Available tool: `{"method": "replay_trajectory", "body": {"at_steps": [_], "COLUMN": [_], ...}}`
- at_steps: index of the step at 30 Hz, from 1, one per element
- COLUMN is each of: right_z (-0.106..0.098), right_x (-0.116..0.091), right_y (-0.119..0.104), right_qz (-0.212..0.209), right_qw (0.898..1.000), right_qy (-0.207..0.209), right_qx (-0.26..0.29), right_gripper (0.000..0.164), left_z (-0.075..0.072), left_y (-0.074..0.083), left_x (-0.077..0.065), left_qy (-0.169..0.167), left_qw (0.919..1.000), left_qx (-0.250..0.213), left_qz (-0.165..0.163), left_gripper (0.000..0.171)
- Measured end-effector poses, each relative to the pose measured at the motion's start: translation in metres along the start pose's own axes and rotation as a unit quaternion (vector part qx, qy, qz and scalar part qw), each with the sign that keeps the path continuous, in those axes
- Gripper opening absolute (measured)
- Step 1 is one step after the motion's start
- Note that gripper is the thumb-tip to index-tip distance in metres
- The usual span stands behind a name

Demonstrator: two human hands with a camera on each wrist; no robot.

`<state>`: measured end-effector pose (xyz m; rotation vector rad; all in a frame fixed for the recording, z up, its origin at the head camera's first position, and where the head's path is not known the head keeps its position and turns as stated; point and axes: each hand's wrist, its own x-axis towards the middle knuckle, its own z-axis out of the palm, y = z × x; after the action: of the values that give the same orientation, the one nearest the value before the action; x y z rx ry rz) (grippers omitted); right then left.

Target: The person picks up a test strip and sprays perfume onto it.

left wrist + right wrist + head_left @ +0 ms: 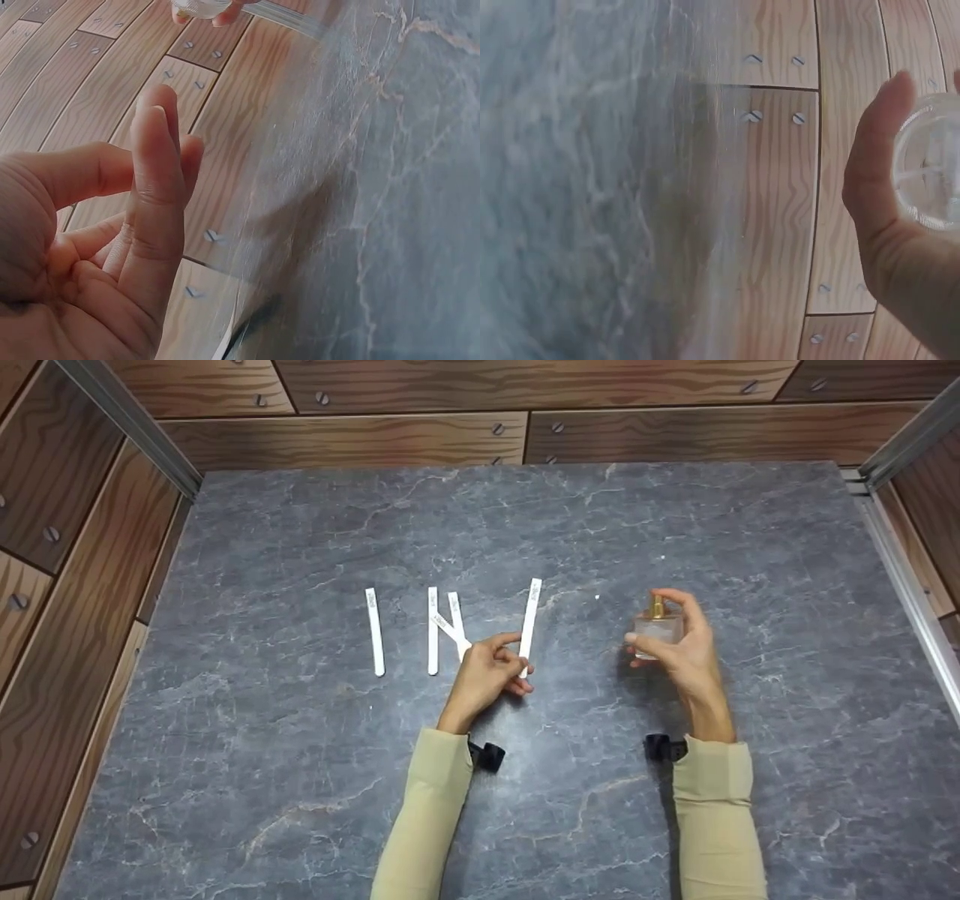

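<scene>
My left hand (485, 673) pinches the lower end of a white perfume test strip (531, 619) between thumb and fingers, and the strip points up and away. In the left wrist view the thumb and fingertips (157, 142) meet, while the strip itself is hidden. On the right, my right hand (691, 652) grips a clear glass perfume bottle (658, 634). The index finger lies on its gold spray top (658, 606), with the thumb across the front. The right wrist view shows the bottle's round clear base (934, 165) inside the curled hand.
More white strips lie left of the left hand: one apart (376, 634), an upright one (433, 641), and two crossing ones, a steep strip (454, 607) and a slanted strip (445, 624), partly under the hand. Wood-patterned walls (345, 439) border the grey marbled table (300, 780).
</scene>
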<state>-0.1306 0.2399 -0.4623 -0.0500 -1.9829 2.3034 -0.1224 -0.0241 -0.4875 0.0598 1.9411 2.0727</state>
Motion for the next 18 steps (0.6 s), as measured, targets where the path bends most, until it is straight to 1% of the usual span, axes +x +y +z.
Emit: {"method": "replay_trajectory", "body": {"at_steps": [3, 5, 7, 11, 15, 18], "right_z": [0.004, 0.007, 0.009, 0.012, 0.014, 0.016], "right_x": [-0.001, 0.000, -0.001, -0.002, -0.003, -0.003], "right_y": [0.000, 0.000, 0.001, 0.003, 0.006, 0.007], "right_qz": [-0.056, -0.091, -0.119, -0.144, -0.168, -0.186], "right_qw": [0.996, 0.989, 0.980, 0.966, 0.943, 0.928], "right_qy": [0.029, 0.046, 0.061, 0.083, 0.102, 0.111], "right_qx": [-0.066, -0.105, -0.147, -0.199, -0.270, -0.303], "right_gripper": [0.059, 0.057, 0.057, 0.054, 0.053, 0.051], "left_z": [0.002, 0.002, 0.002, 0.003, 0.004, 0.004], "left_y": [0.000, 0.000, 0.001, 0.004, 0.004, 0.004], "left_x": [0.000, -0.001, -0.001, -0.002, -0.002, -0.002], "left_qy": [0.004, 0.010, 0.016, 0.025, 0.025, 0.028], "left_qw": [0.9998, 0.9993, 0.9980, 0.9945, 0.9909, 0.9859], "left_qx": [0.017, 0.034, 0.056, 0.096, 0.123, 0.149], "left_qz": [0.007, 0.014, 0.023, 0.036, 0.049, 0.071], "left_gripper": [0.046, 0.045, 0.044, 0.043, 0.043, 0.042]}}
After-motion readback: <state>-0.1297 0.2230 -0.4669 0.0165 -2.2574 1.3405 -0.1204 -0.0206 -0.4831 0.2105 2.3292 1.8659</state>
